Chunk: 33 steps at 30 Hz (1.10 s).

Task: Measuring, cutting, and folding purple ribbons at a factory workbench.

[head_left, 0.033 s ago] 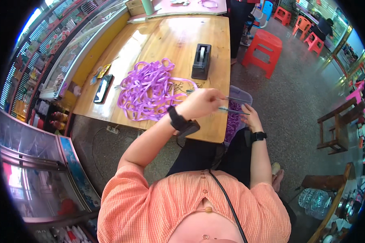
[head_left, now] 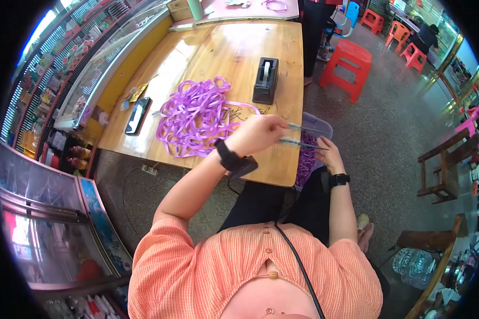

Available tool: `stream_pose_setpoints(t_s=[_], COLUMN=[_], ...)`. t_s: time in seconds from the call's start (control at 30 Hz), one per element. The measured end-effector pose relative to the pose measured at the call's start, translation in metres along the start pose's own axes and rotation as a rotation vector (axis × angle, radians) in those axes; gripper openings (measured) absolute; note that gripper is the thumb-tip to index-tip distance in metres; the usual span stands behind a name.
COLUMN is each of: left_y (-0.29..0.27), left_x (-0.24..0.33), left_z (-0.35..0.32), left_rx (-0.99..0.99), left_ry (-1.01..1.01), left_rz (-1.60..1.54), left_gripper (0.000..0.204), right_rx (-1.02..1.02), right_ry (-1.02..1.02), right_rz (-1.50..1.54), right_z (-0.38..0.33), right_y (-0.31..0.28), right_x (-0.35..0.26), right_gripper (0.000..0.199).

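Two thin grey-green strands (head_left: 306, 143) stretch between my hands, above the right edge of the wooden table (head_left: 234, 45). My left hand (head_left: 258, 134) is closed, pinching their left ends. Lower and to the right, my right hand (head_left: 331, 155) has its fingers curled around the right end of the lower strand; the upper strand's far end reaches past them. A loose heap of purple ribbon (head_left: 194, 114) lies on the table left of my left hand, and one length runs from it toward that hand. Under the hands, a pale purple bin (head_left: 329, 127) holds purple strips.
A black tape dispenser (head_left: 265, 80) stands at the right of the table, and a phone (head_left: 138, 115) lies at its left. Red stools (head_left: 348, 66) and a wooden chair (head_left: 439, 165) stand on the floor to the right. Glass display cases line the left.
My left hand has shifted slightly left, drawing the strands with it. My right hand stays nearly in place.
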State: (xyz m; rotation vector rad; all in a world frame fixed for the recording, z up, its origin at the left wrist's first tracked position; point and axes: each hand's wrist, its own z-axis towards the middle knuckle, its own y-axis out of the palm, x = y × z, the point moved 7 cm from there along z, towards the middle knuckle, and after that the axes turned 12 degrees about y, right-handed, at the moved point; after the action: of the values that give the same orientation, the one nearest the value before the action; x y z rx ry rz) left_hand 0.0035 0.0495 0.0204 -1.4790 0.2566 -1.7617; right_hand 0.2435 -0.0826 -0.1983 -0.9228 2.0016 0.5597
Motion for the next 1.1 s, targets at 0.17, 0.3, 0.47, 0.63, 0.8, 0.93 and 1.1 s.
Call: stream_pose_setpoints(t_s=[0.17,0.3,0.47,0.63,0.8,0.93,1.1], left_y=[-0.03,-0.028,-0.028,-0.022,0.048,0.115,0.084], left_x=[-0.021,-0.009,-0.017,-0.01,0.079,0.126,0.074], left_z=[-0.051,-0.064,-0.057,-0.056,-0.058,-0.054,-0.038], left_rx=[0.113,0.179,0.219,0.087,-0.167,-0.371,-0.075], left_ry=[0.056,0.071,0.028,0.073,0.062,0.225,-0.001], left_rz=[0.734,0.747,0.623,0.577,0.066,-0.095,-0.007], left_gripper=[0.019,0.013,0.01,0.015,0.01,0.011,0.012], right_rx=[-0.201,-0.191,-0.072,0.007,-0.138,-0.284,-0.126], right_ry=[0.004,-0.031,-0.154,-0.213,-0.609,-0.727,-0.757], right_rz=[0.073,0.029,0.011,0.097,0.022,-0.227,-0.274], right_z=[-0.024,-0.068,-0.121,-0.148,-0.208,-0.23,-0.214], right_y=[0.026,0.028,-0.001,-0.028,0.014,0.053,0.054], right_x=[0.029,0.037,0.027,0.034,-0.02,-0.042,-0.022], right_gripper=[0.04,0.034,0.028,0.024,0.039,0.051,0.035])
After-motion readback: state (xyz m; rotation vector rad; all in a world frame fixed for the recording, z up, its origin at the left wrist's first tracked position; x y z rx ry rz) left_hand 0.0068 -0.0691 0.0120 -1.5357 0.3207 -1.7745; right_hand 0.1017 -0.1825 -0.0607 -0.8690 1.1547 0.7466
